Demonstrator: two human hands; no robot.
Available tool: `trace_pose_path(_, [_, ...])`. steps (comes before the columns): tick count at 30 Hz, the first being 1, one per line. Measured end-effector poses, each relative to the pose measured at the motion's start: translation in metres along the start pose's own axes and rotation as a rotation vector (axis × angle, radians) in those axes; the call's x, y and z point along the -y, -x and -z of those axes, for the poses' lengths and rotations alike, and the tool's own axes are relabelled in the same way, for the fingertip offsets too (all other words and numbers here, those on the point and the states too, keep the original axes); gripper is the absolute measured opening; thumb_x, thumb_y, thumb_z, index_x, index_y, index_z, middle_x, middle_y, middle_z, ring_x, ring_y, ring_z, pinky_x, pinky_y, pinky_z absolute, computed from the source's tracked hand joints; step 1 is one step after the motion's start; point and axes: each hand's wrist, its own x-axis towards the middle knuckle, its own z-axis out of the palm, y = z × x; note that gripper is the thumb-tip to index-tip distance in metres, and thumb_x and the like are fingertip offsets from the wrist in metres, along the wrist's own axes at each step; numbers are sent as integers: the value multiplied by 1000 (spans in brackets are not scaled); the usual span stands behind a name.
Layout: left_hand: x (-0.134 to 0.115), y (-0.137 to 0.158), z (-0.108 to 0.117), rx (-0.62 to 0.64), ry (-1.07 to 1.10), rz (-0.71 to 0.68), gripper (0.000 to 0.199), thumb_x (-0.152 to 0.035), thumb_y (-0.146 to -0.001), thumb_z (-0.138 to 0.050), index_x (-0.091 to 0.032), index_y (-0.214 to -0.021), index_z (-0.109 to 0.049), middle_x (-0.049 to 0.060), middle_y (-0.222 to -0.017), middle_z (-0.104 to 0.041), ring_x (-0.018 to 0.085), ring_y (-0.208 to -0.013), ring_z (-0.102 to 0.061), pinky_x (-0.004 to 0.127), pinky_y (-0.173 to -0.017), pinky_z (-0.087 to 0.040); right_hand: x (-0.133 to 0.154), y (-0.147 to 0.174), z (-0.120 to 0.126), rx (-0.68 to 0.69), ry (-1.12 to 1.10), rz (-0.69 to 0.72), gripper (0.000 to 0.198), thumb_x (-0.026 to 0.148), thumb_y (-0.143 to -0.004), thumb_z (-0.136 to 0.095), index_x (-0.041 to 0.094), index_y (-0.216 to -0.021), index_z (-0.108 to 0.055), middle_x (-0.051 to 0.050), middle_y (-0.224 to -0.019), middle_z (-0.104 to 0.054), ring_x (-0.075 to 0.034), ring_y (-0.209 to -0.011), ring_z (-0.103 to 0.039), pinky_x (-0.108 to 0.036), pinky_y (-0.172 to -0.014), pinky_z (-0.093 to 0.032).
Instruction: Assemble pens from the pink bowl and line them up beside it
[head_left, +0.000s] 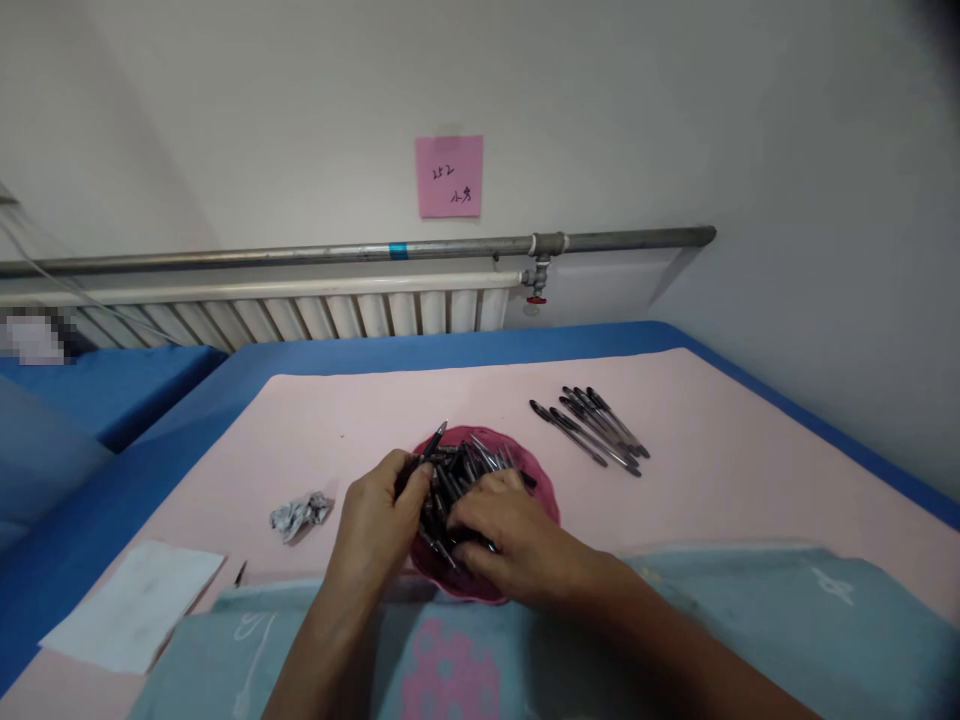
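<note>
pens (450,484) between left hand (381,510) and right hand (511,528) (touching both)

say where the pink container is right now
In the head view, the pink container sits just below centre, left of the loose pens, with the left hand at its left rim and the right hand over its contents.

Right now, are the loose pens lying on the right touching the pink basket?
Apart. The head view shows it: a strip of bare pale pink sheet separates the loose pens from the pink basket.
</note>
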Motion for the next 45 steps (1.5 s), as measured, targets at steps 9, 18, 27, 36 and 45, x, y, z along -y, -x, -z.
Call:
trace_pose_path(9, [2,0,-2,-1,-21,-9,24,-37,-82,-42,-20,-77,-58,-1,-68,-60,15,-66,-53,26,-59,-35,5,-4,-16,63,237,-17,16,30,-74,-60,15,-71,-64,-6,-80,-56,-20,-78,-42,-36,-73,-27])
trace_pose_path(18, [2,0,1,47,60,-10,24,-37,-81,-42,-21,-74,-57,-3,-63,-56,14,-62,-50,25,-56,-34,-1,1,-2,-232,-578,-285,11,20,-72,-57,19,-82,-63,-1,-77,-61,-16,-74,-53,-32,-71,-36])
trace_pose_path(27, [-8,6,-14,284,202,-56,21,-35,-80,-45,-20,-78,-60,-1,-73,-60,15,-71,-53,26,-64,-39,-22,5,13,-737,-1492,-579,19,28,-63,-71,18,-73,-58,4,-60,-57,-8,-54,-49,-22,-55,-36])
trace_pose_path(36, [-11,8,-18,316,169,-54,21,-35,-79,-44,-20,-77,-58,-1,-71,-60,15,-69,-53,26,-64,-40,-16,4,13,-750,-1527,-579,19,26,-63,-71,17,-75,-60,3,-64,-58,-9,-59,-51,-23,-60,-39])
trace_pose_path(45, [-15,9,-21,310,203,-55,20,-33,-79,-45,-19,-75,-59,0,-69,-60,16,-68,-54,26,-61,-40,-16,5,8,-663,-1468,-543,18,26,-64,-70,16,-76,-62,2,-68,-57,-9,-60,-49,-23,-59,-38])
